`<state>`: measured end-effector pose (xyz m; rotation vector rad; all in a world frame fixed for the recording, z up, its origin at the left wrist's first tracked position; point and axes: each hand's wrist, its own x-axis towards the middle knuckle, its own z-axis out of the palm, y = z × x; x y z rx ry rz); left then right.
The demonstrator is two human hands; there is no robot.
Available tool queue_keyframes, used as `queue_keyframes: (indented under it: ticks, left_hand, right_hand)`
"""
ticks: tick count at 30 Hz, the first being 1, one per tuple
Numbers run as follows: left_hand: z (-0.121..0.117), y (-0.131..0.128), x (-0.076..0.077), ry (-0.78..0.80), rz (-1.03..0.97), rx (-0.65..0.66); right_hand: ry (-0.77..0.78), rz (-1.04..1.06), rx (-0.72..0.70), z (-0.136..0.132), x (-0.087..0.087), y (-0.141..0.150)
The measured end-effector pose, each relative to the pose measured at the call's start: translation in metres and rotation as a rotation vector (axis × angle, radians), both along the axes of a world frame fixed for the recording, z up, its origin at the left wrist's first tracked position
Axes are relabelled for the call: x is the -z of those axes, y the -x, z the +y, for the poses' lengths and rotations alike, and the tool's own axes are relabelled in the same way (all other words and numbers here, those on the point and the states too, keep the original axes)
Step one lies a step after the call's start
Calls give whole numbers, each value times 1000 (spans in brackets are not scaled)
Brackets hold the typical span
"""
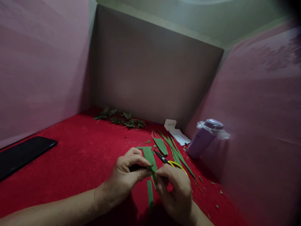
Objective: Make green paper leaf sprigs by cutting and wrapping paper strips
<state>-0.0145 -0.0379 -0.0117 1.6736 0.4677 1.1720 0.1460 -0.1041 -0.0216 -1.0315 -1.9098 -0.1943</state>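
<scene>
My left hand is closed, thumb and fingers pinching a small folded piece of green leaf. My right hand pinches the same piece from the other side, its fingertips close to the left ones. Part of the leaf is hidden by my fingers. Just beyond them lie wide green leaf strips, and a narrow strip is below, between my wrists. Scissors with black blades and yellow handles lie beside my right hand, which partly covers the handles.
Long leaf blades and a cut leaf piece lie ahead. Leafy sprigs are at the back. White papers and a purple bottle stand by the right wall; a black phone-like slab lies left. Leaf scraps are scattered at right.
</scene>
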Motion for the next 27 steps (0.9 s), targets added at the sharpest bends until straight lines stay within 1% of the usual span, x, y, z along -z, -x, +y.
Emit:
queue_keyframes:
  ticks: [1, 3, 5, 7, 10, 13, 16, 20, 22, 24, 27]
  left_hand:
    - [-1, 2, -1, -176, -17, -29]
    - [-1, 6, -4, -508, 5, -23]
    - [-1, 9, -7, -702, 16, -41]
    - [-2, 11, -8, -810, 15, -74]
    - [-3, 14, -9, -912, 25, -158]
    - [-5, 17, -12, -992, 55, -230]
    - [-6, 19, -16, -1045, 59, -246]
    - [-6, 18, -15, -1070, 31, -256]
    - [-7, 17, -13, -994, 7, -226]
    - [-8, 14, -9, -822, -8, -164]
    - [-8, 10, -6, -409, 51, -48]
  right_hand:
    - [-62, -23, -15, -1, -2, 0]
    - [-173, -69, -31, -3, -5, 0]
    - [-248, -106, -40, -5, -8, -1]
    - [-291, -134, -45, -7, -10, -2]
    - [-341, -170, -36, -9, -11, -2]
    - [-367, -163, 3, -12, -12, 1]
    - [-395, -161, 31, -13, -14, 3]
    - [-407, -154, 30, -13, -14, 5]
    - [-398, -161, -10, -12, -14, 6]
    - [-363, -126, -25, -10, -12, 6]
    - [-243, -48, -16, -8, -10, 6]
